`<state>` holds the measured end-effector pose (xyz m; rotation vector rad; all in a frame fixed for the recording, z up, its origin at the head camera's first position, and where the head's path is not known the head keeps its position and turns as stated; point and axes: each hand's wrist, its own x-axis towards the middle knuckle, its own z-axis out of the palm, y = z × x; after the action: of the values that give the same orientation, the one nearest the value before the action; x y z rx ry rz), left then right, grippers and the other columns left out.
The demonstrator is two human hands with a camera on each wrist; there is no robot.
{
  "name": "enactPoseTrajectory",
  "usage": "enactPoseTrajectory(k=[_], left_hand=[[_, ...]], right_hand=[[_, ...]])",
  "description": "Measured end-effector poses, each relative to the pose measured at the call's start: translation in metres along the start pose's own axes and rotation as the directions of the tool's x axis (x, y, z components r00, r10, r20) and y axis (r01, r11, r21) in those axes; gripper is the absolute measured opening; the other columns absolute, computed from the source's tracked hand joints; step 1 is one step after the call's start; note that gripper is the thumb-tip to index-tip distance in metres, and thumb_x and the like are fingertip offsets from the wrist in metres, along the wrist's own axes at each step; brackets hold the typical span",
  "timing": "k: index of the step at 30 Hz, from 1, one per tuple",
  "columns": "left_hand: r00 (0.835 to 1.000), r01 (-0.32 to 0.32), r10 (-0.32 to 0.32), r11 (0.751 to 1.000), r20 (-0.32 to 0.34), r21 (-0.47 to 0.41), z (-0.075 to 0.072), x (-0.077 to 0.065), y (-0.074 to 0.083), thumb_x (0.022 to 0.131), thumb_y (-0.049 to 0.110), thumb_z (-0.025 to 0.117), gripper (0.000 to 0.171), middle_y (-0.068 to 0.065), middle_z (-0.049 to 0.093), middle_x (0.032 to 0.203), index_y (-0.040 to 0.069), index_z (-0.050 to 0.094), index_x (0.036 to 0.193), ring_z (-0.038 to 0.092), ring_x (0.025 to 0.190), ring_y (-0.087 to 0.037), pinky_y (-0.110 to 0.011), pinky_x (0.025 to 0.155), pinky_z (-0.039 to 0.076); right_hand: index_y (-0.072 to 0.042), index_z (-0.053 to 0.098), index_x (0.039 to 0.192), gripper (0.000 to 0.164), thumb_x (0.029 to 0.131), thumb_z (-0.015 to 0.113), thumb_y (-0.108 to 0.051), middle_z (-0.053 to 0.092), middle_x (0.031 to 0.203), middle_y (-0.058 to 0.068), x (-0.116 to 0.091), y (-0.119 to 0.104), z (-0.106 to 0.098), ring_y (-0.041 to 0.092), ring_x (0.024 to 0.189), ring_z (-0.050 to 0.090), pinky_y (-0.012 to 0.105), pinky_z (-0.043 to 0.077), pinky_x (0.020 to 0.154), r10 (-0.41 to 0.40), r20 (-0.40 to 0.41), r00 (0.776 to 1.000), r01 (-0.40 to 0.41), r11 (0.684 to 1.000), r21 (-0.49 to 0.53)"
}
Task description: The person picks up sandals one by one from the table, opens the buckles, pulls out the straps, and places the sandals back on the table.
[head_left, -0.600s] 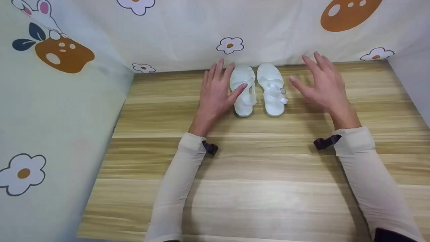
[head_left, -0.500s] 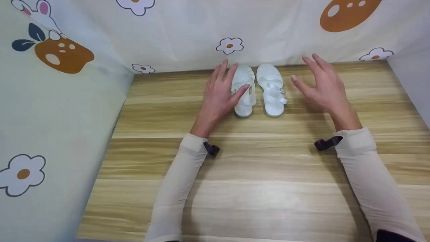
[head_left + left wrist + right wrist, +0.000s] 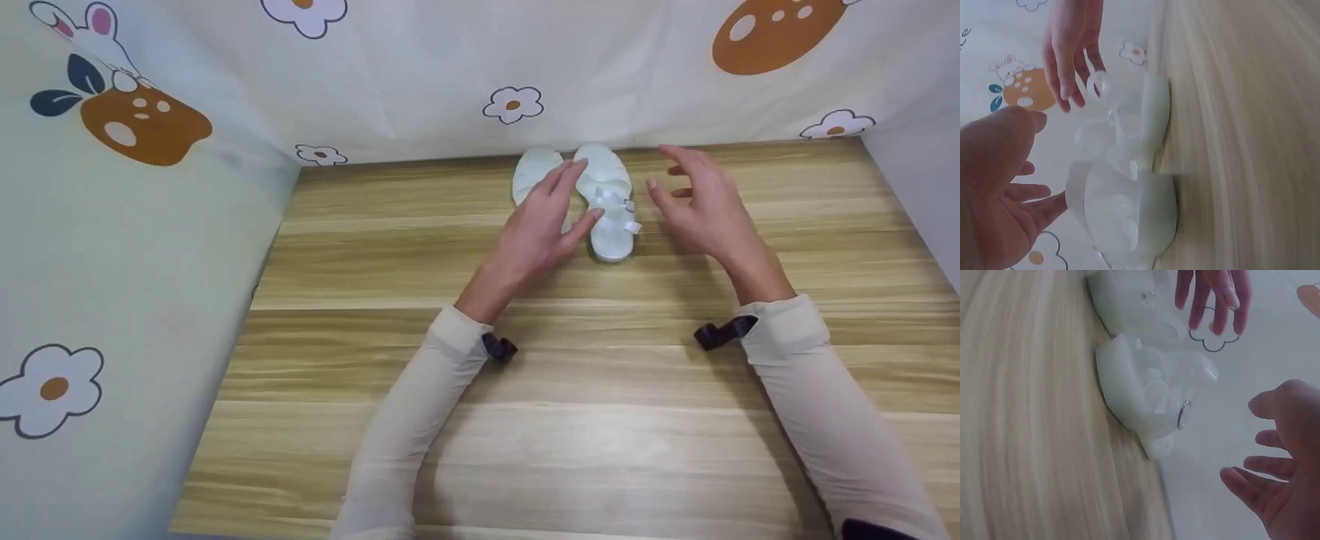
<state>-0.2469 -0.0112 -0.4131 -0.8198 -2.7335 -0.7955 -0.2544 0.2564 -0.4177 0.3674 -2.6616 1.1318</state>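
Observation:
Two pale, translucent white sandals stand side by side at the back of the wooden table, toes to the wall. My left hand [image 3: 536,229] hovers above the left sandal [image 3: 534,171] and hides its heel part; the fingers are loosely bent and hold nothing. The right sandal [image 3: 613,238] lies between my hands, its strap and metal buckle loose on the outer side. To the right of that sandal, my right hand [image 3: 701,206] hangs in the air with relaxed fingers. In the left wrist view, both hands are raised above the sandals [image 3: 1157,208].
A patterned cloth wall [image 3: 420,90] rises right behind the sandals, and another stands along the left side. Bare wood tabletop [image 3: 585,390] stretches in front of the sandals. A black wrist camera [image 3: 721,332] sits on the right sleeve, another [image 3: 499,347] on the left.
My left hand has moved right, from beside the left sandal to above it and toward the right one. My right hand's fingers have bent more. Both sandals stay in place.

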Motion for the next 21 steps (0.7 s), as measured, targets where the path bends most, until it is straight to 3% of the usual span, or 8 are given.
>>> enactPoseTrajectory(k=[10,15,17,21], left_hand=[[0.995,0.041,-0.042,0.999,0.095,0.018,0.019,0.014,0.015,0.110,0.033,0.061,0.066,-0.014,0.053,0.163,0.011,0.035,0.167,0.060,0.143,-0.023,-0.033,0.118,0.052],[0.987,0.056,-0.075,0.990,0.142,0.131,0.029,0.018,0.019,0.110,0.032,0.061,0.064,-0.014,0.058,0.157,0.008,0.038,0.164,0.066,0.134,-0.029,-0.039,0.109,0.059],[0.985,0.052,-0.079,0.983,0.152,0.174,0.032,0.020,0.021,0.110,0.031,0.060,0.061,-0.014,0.063,0.150,0.007,0.040,0.162,0.069,0.127,-0.032,-0.043,0.102,0.062],[0.986,0.051,-0.083,0.975,0.143,0.216,0.036,0.023,0.024,0.111,0.026,0.058,0.054,-0.015,0.071,0.133,0.006,0.043,0.159,0.074,0.115,-0.032,-0.044,0.092,0.064]], right_hand=[[-0.002,0.058,0.152,0.048,0.109,0.062,-0.023,0.063,0.150,0.025,-0.008,-0.001,0.015,0.043,0.121,0.073,0.061,0.060,0.100,0.033,0.138,0.990,-0.040,0.998,0.050],[-0.003,0.058,0.152,0.049,0.109,0.063,-0.025,0.061,0.153,0.022,-0.010,0.004,0.020,0.042,0.120,0.074,0.059,0.061,0.100,0.068,0.194,0.979,-0.078,0.996,0.046],[-0.005,0.059,0.152,0.049,0.109,0.063,-0.029,0.062,0.154,0.020,-0.010,0.006,0.021,0.041,0.121,0.074,0.051,0.063,0.099,0.088,0.211,0.973,-0.101,0.994,0.049],[-0.005,0.059,0.151,0.050,0.109,0.063,-0.031,0.065,0.150,0.020,-0.010,0.008,0.025,0.040,0.121,0.075,0.023,0.061,0.088,0.126,0.228,0.966,-0.146,0.987,0.074]])
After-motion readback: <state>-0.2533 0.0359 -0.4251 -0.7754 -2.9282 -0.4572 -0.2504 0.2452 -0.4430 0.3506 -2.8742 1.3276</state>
